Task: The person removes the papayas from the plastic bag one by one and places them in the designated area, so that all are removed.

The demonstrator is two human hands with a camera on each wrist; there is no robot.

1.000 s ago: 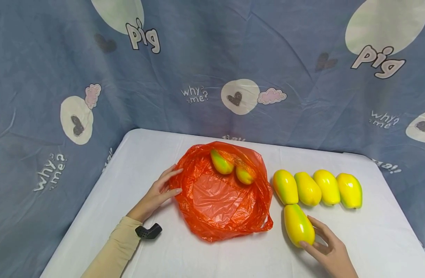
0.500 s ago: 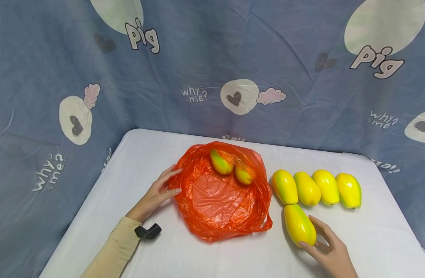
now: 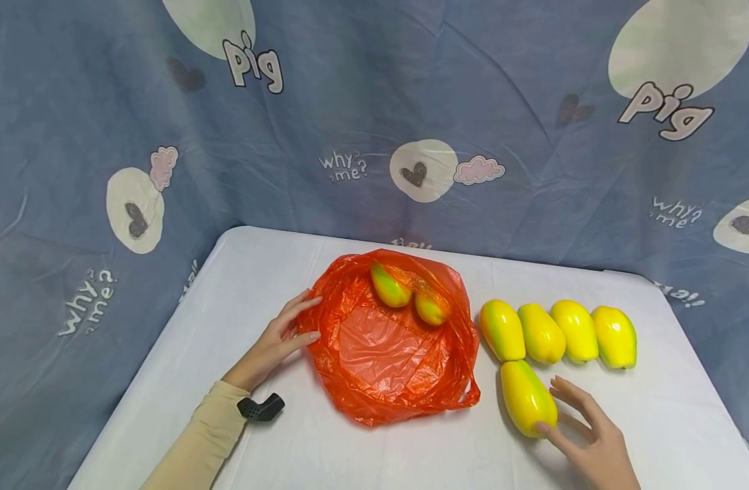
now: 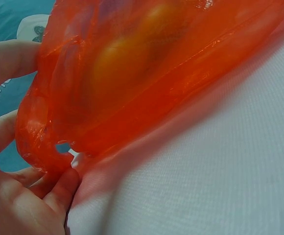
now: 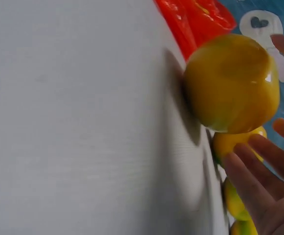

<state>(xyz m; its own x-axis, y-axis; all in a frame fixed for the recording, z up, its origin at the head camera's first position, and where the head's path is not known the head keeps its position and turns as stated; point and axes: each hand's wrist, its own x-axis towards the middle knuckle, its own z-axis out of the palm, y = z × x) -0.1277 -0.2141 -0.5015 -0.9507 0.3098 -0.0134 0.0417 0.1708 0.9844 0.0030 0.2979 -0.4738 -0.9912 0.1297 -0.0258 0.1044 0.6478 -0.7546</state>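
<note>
On the white table a red plastic bag [image 3: 389,401] lies spread with its mouth up, two yellow-green papayas [image 3: 391,286] inside at its far side. My left hand [image 3: 276,344] holds the bag's left rim; in the left wrist view some fingers pass behind the plastic and others lie in front of it. To the right of the bag rests a papaya [image 3: 527,400], its far end against a row of similar papayas [image 3: 542,333]. My right hand [image 3: 594,435] is beside the nearest papaya, fingers spread apart from it. Its thumb tip lies at the fruit's near end; contact is unclear.
A black curved device [image 3: 262,408] sits at the left wrist, by the beige sleeve [image 3: 203,435]. Blue printed cloth [image 3: 374,102] hangs behind and beside the table [image 3: 435,456]. One bag handle loop [image 3: 472,395] lies toward the papayas.
The right hand's fingers have come away from the near papaya and shifted slightly right. The papaya stays in place. My left hand and the bag have not moved.
</note>
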